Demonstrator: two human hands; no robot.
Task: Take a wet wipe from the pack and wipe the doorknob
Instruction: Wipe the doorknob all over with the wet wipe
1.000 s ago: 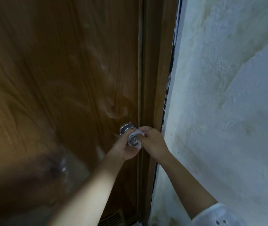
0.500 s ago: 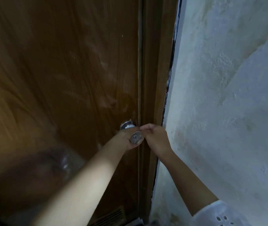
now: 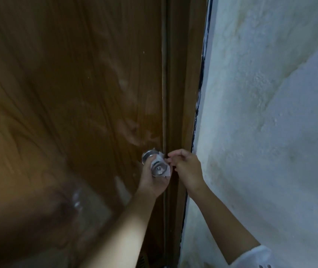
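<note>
Hands share the job: your left hand [image 3: 154,183] cups the white wet wipe [image 3: 166,172] around the round silver metal doorknob [image 3: 158,168] while your right hand [image 3: 187,169] pinches its edge, seemingly to hold it taut.

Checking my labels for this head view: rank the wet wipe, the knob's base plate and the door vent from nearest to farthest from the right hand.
1. wet wipe: just left of the right hand, at its fingertips.
2. knob's base plate: farther left, against the door.
3. door vent: far below, at the door's bottom edge.
</note>
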